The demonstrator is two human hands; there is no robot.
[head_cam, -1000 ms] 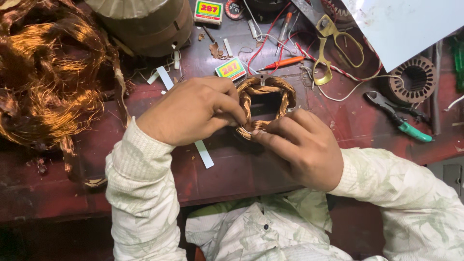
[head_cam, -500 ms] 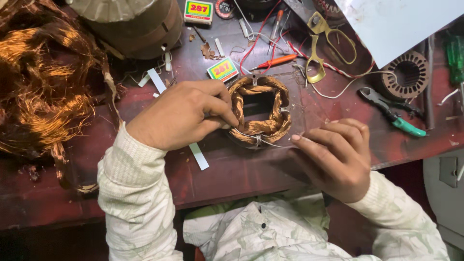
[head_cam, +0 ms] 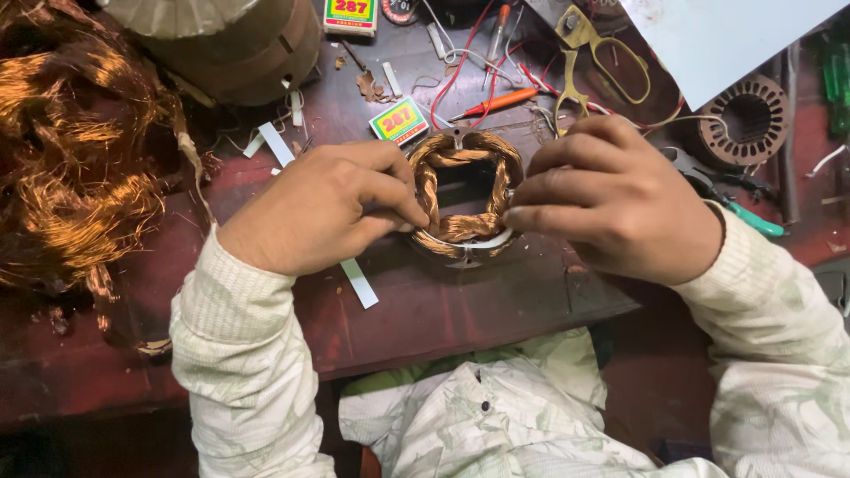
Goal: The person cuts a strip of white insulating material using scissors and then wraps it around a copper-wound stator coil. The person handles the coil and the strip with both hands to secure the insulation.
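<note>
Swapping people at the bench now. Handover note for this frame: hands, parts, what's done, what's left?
Left hand: fingertips pinching the left side of the copper-wound stator.
Right hand: fingertips on its right side, at the white liner by the lower edge.
Stator lies flat on the red workbench, near its front edge.
Nearby: paper strip, small box, orange screwdriver, green-handled pliers, loose copper wire.
Done: coils are seated in the core.
Left: cannot tell from this view.

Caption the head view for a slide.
Both hands, left and right, pinch a copper-wound stator on a cluttered red workbench.
</note>
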